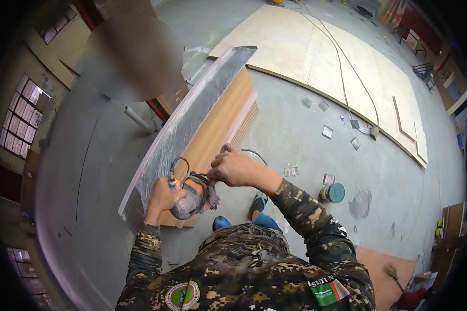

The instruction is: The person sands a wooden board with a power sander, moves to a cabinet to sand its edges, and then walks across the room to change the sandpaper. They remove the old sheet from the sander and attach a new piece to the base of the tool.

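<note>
While the left hand (pixel 164 198) clasps the orange-and-grey power tool (pixel 193 196), the right hand (pixel 237 169) curls close beside it.

So, the tool sits over the near end of the wood-toned panel (pixel 213 129), its cord (pixel 179 158) looping up at the left; left grip wrapped round the body, right grip bent inward, and whether it pinches anything, I can't tell. Good handling, I'd judge, means a firm left hold and slack cord clear of the fingers. Left forearm points far; right elbow swings wide, forearm slanting far-left. Left of the panel, a plastic-covered strip (pixel 192 109); well right, a green-lidded tub (pixel 335 193) on the floor.
</note>
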{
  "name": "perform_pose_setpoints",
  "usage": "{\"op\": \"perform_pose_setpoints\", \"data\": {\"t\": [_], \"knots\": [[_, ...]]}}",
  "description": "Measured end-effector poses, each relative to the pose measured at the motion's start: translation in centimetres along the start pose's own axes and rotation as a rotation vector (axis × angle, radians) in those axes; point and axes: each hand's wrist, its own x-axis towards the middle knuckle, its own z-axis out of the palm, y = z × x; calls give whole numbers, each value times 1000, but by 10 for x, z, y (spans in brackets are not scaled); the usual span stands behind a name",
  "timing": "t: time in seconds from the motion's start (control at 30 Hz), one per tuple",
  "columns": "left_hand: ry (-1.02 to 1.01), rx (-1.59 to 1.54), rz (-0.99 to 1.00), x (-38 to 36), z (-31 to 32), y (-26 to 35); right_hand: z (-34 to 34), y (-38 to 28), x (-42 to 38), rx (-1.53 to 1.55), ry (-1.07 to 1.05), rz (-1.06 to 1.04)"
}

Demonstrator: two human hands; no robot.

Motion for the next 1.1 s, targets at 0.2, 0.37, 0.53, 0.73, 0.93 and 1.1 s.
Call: {"op": "perform_pose_setpoints", "data": {"t": [0.2,0.37,0.53,0.73,0.93,1.1], "knots": [[15,-77,-179,87,-12,20,-8,113,82,51,174,-208],[181,123,-223,177,-25,37,-24,193,169,-81,228,-369],[149,290,-363,297,-16,15,-1,286,245,-186,206,-419],[-119,316,-597,407,16,-31,45,412,190,-9,16,18],[-371,353,-598,441,31,-103,63,521,-106,295,25,1019],[-467,452,-778,441,28,-129,92,461,-402,336,265,2043]]}}
